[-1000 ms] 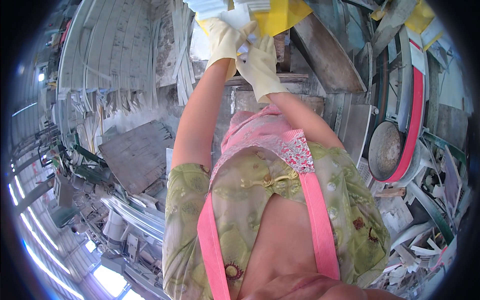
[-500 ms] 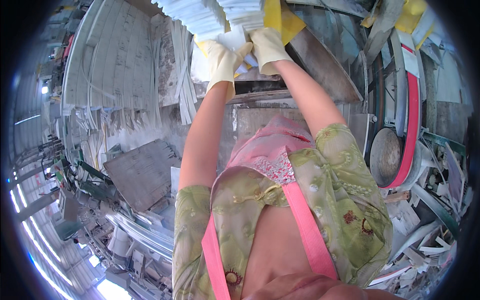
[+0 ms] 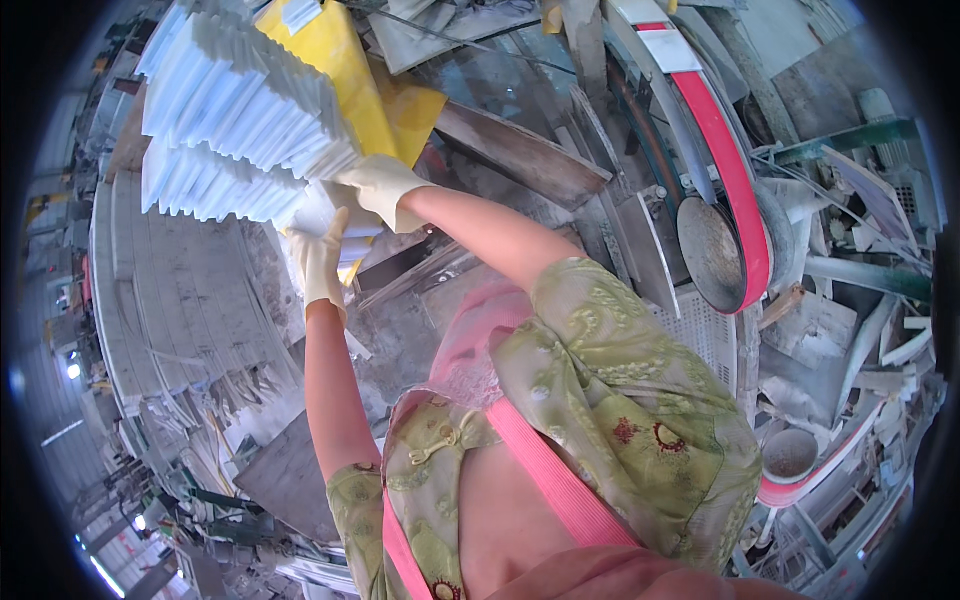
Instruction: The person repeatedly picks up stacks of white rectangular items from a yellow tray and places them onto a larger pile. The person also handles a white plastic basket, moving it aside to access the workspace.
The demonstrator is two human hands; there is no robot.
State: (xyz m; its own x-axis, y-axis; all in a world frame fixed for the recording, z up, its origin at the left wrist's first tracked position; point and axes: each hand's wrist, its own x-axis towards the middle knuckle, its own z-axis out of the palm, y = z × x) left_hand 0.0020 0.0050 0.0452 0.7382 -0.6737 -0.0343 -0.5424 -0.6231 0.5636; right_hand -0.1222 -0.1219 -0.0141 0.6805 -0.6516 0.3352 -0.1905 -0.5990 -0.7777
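Both my hands wear cream rubber gloves and reach out to the far left. My left hand [image 3: 320, 258] is closed on the near side of a small white flat piece [image 3: 313, 208], its thumb pointing up along it. My right hand [image 3: 380, 190] grips the other side of that piece, its fingertips partly hidden against the stack. Just beyond lie long rows of thin white strips [image 3: 235, 95], packed side by side with uneven ends. A yellow sheet [image 3: 345, 75] runs along the right of these rows.
A red belt [image 3: 722, 165] runs round a dusty wheel [image 3: 712, 255] at the right. Wooden boards [image 3: 525, 150] lean between it and the stack. Long grey planks [image 3: 185, 290] are piled at the left. White scraps [image 3: 815, 325] litter the far right.
The view has turned to the right, so the stack and my hands appear farther left. Both hands stay at the white piece beside the strips. More of the strip rows shows.
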